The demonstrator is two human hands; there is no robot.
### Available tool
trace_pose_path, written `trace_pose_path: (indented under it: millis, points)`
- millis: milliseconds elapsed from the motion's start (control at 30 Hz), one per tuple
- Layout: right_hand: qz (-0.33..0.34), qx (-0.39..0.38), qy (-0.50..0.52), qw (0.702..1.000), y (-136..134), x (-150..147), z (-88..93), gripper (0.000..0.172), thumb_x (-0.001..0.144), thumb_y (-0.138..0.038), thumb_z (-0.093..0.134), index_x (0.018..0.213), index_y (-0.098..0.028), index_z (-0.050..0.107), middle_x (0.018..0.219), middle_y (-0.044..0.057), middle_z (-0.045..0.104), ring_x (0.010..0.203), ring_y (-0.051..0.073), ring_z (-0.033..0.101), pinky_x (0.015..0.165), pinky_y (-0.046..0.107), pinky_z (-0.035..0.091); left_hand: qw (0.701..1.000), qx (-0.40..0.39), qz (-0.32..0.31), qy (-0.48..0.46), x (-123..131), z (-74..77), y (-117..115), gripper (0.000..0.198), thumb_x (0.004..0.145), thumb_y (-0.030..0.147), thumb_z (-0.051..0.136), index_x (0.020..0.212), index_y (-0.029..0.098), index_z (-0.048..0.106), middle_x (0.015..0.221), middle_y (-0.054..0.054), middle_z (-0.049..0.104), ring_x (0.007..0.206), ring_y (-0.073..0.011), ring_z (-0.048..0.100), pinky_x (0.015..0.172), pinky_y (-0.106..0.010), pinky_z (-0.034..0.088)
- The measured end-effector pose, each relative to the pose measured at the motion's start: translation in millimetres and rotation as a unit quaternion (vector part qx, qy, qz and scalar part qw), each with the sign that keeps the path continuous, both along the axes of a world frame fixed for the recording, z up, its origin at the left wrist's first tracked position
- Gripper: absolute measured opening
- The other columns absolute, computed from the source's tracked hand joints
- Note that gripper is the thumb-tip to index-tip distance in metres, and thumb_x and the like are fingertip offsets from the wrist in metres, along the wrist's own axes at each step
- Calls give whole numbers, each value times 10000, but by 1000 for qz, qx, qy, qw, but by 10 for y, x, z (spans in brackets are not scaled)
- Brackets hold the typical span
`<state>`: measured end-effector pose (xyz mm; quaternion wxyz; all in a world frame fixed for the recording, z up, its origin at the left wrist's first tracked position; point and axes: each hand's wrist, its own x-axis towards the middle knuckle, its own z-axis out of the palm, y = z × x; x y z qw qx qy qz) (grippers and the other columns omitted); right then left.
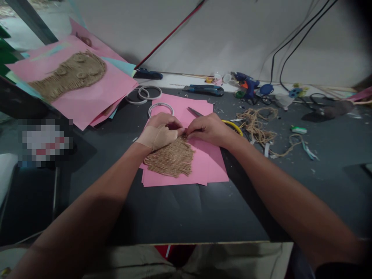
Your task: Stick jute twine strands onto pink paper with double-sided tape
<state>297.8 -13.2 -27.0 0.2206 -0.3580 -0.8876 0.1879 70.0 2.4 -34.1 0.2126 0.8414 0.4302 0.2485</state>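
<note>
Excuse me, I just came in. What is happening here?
A person works at a dark table. Their left hand and right hand meet at the top edge of a jute twine panel lying on pink paper. Scissors lie partly under the right hand. A loose twine bundle lies to the right.

Head-worn view, facing forward and down.

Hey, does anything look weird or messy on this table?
Yes. The left hand has a beige bandage wrapped over its back and wrist, which stands out. Also, a loose tangle of jute twine lies in a messy heap on the dark table, with little scraps scattered nearby.
</note>
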Motion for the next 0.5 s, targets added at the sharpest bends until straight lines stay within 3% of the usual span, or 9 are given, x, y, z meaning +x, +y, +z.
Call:
trace_pose_path:
  millis: [500]
  points:
    - [-1, 15, 4, 1000, -8, -5, -11, 103, 908, -236, 717, 901, -230, 819, 889, 7, 814, 805, 157, 727, 772, 274, 472, 1000, 0, -3, 7, 5, 17, 0, 163, 826, 347, 734, 861, 219, 829, 854, -55, 798, 788, -192, 677, 724, -324, 504]
